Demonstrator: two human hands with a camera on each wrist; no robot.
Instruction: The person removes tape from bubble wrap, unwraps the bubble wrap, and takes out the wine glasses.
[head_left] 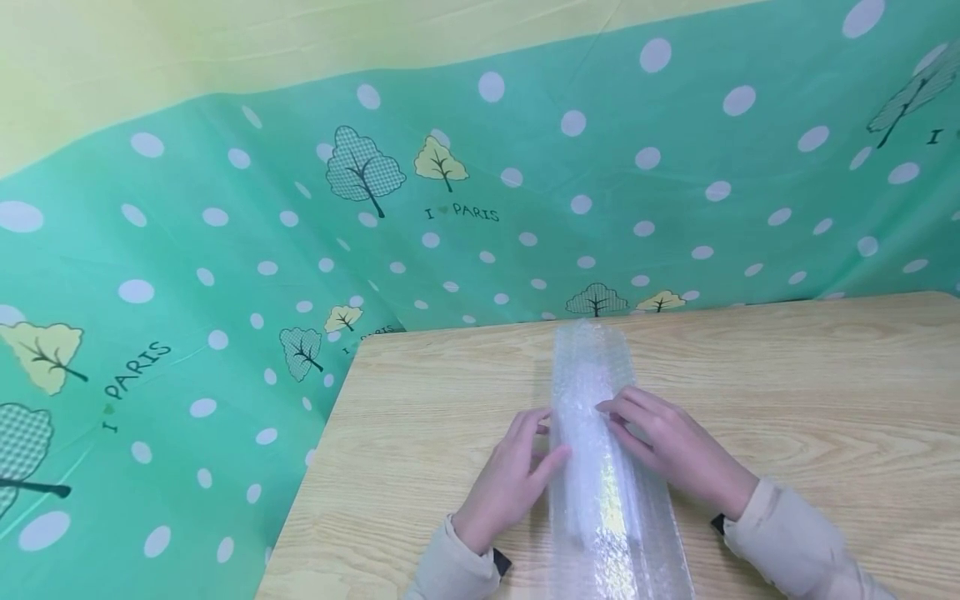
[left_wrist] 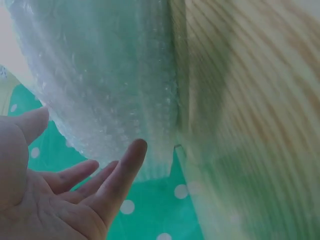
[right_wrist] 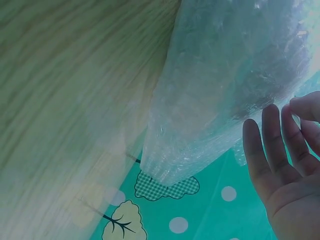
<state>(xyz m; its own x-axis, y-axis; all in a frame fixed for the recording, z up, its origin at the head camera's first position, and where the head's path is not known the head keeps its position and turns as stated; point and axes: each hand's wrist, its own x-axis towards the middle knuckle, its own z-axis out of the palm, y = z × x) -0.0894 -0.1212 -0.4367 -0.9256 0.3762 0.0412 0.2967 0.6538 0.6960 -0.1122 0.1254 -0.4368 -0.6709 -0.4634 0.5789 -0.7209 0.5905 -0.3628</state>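
A long strip of clear bubble wrap (head_left: 588, 500), folded into a bulky bundle, lies lengthwise on the wooden table (head_left: 435, 383). Something whitish seems to show through its layers, but its kind is unclear. On the bundle's left side is my left hand (head_left: 513, 471), fingers loosely bent and thumb over the near-left part of the wrap. In the left wrist view that hand (left_wrist: 75, 195) has its fingers spread beside the bubble wrap (left_wrist: 100, 75). My right hand (head_left: 667, 442) rests its fingertips on the right side. The right wrist view shows its fingers (right_wrist: 272, 140) fairly straight against the wrap (right_wrist: 215, 90).
A green cloth (head_left: 247, 192) with white dots and printed trees hangs behind and to the left of the table. The table's back edge runs just beyond the far end of the wrap. Dark wrist-worn pieces (head_left: 501, 562) show at both cuffs.
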